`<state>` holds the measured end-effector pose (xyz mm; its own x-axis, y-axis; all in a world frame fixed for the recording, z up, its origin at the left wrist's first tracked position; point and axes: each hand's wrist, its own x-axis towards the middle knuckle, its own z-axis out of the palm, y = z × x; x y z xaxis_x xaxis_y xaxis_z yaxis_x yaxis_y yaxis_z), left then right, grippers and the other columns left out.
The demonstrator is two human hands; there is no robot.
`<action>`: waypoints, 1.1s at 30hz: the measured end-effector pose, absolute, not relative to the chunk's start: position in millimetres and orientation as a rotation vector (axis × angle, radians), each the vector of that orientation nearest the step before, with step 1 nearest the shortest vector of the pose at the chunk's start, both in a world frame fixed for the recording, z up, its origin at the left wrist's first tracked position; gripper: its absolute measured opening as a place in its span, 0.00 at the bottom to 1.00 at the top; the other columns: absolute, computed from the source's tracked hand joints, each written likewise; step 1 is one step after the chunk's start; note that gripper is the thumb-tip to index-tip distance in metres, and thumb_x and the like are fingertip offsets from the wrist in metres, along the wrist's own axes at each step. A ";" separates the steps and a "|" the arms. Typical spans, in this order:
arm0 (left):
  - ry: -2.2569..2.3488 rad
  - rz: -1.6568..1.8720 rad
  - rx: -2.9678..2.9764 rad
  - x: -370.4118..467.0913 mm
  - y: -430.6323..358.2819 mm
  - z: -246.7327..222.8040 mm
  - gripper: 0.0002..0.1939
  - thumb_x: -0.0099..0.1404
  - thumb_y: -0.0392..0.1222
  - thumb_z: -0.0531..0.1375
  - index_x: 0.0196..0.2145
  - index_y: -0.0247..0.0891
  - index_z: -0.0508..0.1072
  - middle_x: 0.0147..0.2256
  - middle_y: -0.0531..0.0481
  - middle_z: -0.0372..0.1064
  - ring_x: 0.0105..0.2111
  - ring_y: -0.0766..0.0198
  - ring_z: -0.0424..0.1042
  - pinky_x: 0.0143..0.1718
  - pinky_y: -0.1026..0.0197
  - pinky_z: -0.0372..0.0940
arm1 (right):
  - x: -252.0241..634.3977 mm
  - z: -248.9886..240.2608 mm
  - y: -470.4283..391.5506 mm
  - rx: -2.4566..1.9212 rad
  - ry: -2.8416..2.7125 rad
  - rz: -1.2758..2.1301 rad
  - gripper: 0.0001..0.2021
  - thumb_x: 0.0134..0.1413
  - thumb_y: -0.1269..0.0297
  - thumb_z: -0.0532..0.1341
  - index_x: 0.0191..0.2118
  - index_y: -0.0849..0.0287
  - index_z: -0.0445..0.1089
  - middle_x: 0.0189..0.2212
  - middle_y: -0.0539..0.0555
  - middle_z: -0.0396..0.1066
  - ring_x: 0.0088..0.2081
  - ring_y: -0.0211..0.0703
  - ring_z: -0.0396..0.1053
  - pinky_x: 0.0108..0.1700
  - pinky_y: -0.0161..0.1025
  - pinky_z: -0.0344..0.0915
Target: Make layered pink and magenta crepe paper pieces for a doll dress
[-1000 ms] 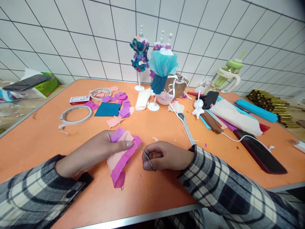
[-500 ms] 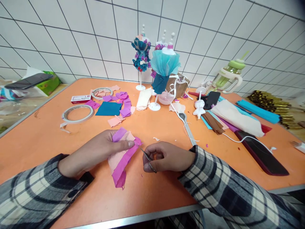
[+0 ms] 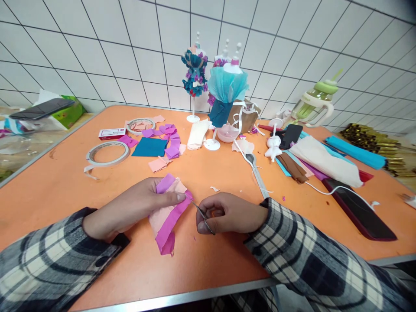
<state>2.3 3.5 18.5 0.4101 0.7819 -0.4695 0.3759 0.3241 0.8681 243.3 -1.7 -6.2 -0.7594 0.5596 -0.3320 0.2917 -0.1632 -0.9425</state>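
Note:
My left hand (image 3: 143, 203) pinches layered crepe paper between thumb and fingers. A peach sheet (image 3: 160, 216) lies there with magenta strips (image 3: 170, 225) along its edge and a lilac piece (image 3: 165, 183) at the top. My right hand (image 3: 224, 214) is closed on small metal scissors (image 3: 203, 214), with a handle around the thumb. Their thin tip meets the magenta edge just right of my left thumb. How far the blades are parted cannot be made out. Both hands are just above the orange table (image 3: 214, 264).
Behind stand dress forms in teal paper (image 3: 221, 113) and flowers (image 3: 195, 71). Tape rolls (image 3: 107, 152), a teal square (image 3: 150, 147) and lilac scraps (image 3: 173, 143) lie left. To the right are paper rolls (image 3: 325, 160), a phone (image 3: 360, 212), its white cable and a green-lidded bottle (image 3: 313, 102).
The scissors' tip has come up to the magenta edge, where a small gap showed before. The whole view has shifted slightly; the left hand still grips the paper.

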 end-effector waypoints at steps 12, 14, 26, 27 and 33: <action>1.198 0.449 1.237 2.8 4.4 19.5 0.22 0.55 0.60 0.69 0.29 0.36 0.76 0.24 0.52 0.74 0.24 0.63 0.69 0.26 0.64 0.60 | 241.1 2.0 -4.0 -0.996 -1.730 2.103 0.17 0.42 0.54 0.75 0.30 0.62 0.73 0.21 0.46 0.68 0.25 0.33 0.64 0.31 0.33 0.61; 1.195 0.446 1.228 2.7 3.8 19.0 0.22 0.55 0.59 0.69 0.29 0.36 0.75 0.24 0.52 0.74 0.24 0.63 0.69 0.26 0.64 0.60 | 241.1 2.0 -4.2 -0.995 -1.731 2.108 0.18 0.42 0.53 0.75 0.30 0.62 0.74 0.22 0.46 0.69 0.25 0.34 0.64 0.31 0.33 0.61; 1.152 0.429 1.287 -1.1 7.0 12.4 0.23 0.55 0.60 0.69 0.32 0.35 0.76 0.27 0.50 0.76 0.26 0.61 0.73 0.27 0.63 0.64 | 242.8 -1.9 -3.9 -0.991 -1.732 2.100 0.17 0.44 0.54 0.74 0.30 0.62 0.74 0.22 0.46 0.69 0.25 0.34 0.65 0.30 0.32 0.60; 1.158 0.427 1.285 -1.4 7.0 11.9 0.23 0.56 0.60 0.69 0.33 0.35 0.76 0.27 0.49 0.76 0.26 0.61 0.73 0.27 0.63 0.64 | 242.7 -2.1 -3.9 -0.993 -1.729 2.100 0.17 0.43 0.54 0.74 0.31 0.62 0.74 0.22 0.46 0.69 0.25 0.33 0.65 0.30 0.32 0.60; 1.146 0.427 1.257 -1.3 5.4 12.9 0.20 0.58 0.57 0.68 0.32 0.35 0.75 0.26 0.50 0.77 0.25 0.60 0.73 0.27 0.63 0.63 | 241.0 -0.8 -4.3 -1.001 -1.723 2.099 0.18 0.41 0.53 0.75 0.30 0.62 0.74 0.21 0.46 0.68 0.24 0.34 0.64 0.29 0.33 0.61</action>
<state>-1.3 5.4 12.9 0.4253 0.7929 -0.4365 0.3141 0.3230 0.8928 241.0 -4.3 -0.8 -0.7341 0.5829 -0.3484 0.2281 -0.2715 -0.9350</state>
